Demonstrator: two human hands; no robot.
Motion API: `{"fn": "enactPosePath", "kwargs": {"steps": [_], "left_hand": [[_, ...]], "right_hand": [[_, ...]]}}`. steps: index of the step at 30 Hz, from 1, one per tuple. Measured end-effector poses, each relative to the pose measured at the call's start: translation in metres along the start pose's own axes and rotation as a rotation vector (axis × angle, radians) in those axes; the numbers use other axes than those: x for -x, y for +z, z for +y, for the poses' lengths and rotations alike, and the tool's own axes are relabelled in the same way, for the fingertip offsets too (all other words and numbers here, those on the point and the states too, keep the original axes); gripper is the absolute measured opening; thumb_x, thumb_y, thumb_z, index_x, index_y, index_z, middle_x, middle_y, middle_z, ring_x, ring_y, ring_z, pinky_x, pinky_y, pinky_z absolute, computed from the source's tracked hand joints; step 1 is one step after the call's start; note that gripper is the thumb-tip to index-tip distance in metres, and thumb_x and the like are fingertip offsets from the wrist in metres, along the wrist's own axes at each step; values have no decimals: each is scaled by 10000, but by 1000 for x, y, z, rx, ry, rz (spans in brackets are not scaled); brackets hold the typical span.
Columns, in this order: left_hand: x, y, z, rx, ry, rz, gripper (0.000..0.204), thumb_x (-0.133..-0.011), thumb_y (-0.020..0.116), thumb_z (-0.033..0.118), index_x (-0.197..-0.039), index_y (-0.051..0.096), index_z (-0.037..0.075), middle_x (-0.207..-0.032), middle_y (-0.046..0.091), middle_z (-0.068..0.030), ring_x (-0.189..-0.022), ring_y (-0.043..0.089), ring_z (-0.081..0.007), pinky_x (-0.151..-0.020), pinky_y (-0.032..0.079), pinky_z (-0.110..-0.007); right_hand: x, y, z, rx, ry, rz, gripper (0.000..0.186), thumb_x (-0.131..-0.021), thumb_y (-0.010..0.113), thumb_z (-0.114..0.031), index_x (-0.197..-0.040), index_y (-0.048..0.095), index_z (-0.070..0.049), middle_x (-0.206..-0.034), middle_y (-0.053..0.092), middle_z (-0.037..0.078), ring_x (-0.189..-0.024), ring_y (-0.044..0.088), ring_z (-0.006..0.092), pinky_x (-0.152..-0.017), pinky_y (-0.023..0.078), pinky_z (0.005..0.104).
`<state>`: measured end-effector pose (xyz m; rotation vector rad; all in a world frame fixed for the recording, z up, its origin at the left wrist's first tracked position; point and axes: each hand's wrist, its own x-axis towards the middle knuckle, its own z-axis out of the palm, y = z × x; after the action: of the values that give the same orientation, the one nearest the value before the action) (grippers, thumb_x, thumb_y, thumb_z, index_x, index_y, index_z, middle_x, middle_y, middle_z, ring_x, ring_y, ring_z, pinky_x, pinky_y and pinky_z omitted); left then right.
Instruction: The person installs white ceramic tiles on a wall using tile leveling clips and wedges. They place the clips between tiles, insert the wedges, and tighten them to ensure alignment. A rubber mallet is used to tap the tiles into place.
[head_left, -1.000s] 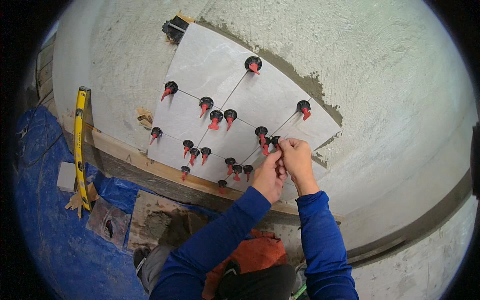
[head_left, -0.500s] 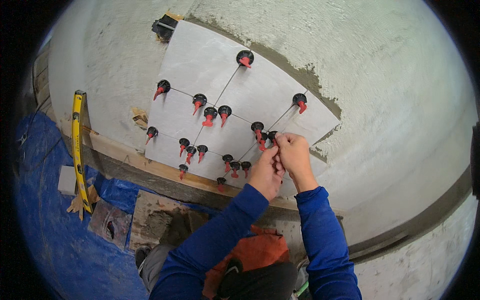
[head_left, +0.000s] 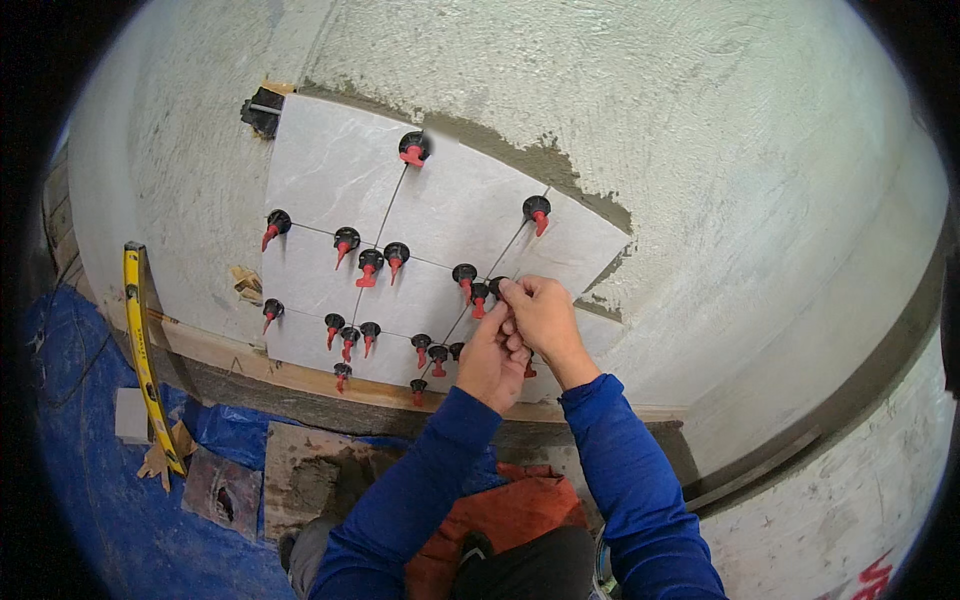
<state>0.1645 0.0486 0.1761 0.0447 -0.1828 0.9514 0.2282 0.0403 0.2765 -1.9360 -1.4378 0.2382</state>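
Note:
Light grey tiles (head_left: 335,160) are set on the wall, with red-and-black tile leveling clips (head_left: 370,267) along their joints. My right hand (head_left: 548,318) pinches one leveling clip (head_left: 498,287) between thumb and fingertips, at the joint right of the tile field's middle. Its red handle is hidden by my fingers. Just below and left, my left hand (head_left: 490,365) is closed, fingers curled and fingertips close to the same clip. Whatever it holds, if anything, is hidden. Two more clips, one of them a red-handled clip (head_left: 464,280), sit right beside my fingers.
Wet mortar (head_left: 545,160) borders the tiles' upper edge. A wooden batten (head_left: 300,378) runs beneath them. At the left a yellow spirit level (head_left: 140,340) leans over a blue tarp (head_left: 85,480). A mortar-smeared board (head_left: 290,470) and an orange cloth (head_left: 510,520) lie below.
The view has shifted, so the tiles appear further left and lower. Both hands stay at the same clip, in nearly the same pose.

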Motion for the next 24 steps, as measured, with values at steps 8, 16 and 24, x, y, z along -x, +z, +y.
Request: {"fn": "enactPosePath", "kwargs": {"steps": [8, 16, 24], "left_hand": [[7, 5, 1, -39, -19, 130, 248, -1061, 660, 273, -1170, 671, 50, -825, 518, 63, -679, 449, -63, -597, 384, -234], [10, 10, 6, -57, -41, 130, 231, -1063, 666, 259, -1179, 640, 61, -788, 545, 62, -644, 476, -67, -570, 394, -238], [8, 6, 6, -38, -51, 174, 187, -1055, 671, 260, -1128, 657, 89, -778, 535, 58, -644, 484, -79, -570, 395, -248]], "right_hand": [[10, -39, -21, 410, -655, 623, 214, -936, 680, -146, -1117, 731, -45, -1085, 698, 169, -985, 681, 393, -855, 547, 464], [-22, -66, -39, 502, -777, 538, 315, -921, 677, -49, -1232, 727, -43, -1226, 690, 153, -1163, 637, 355, -989, 519, 418], [16, -42, -13, 438, -516, 371, 202, -909, 723, -219, -947, 781, -29, -930, 729, 220, -862, 703, 430, -771, 553, 480]]}}
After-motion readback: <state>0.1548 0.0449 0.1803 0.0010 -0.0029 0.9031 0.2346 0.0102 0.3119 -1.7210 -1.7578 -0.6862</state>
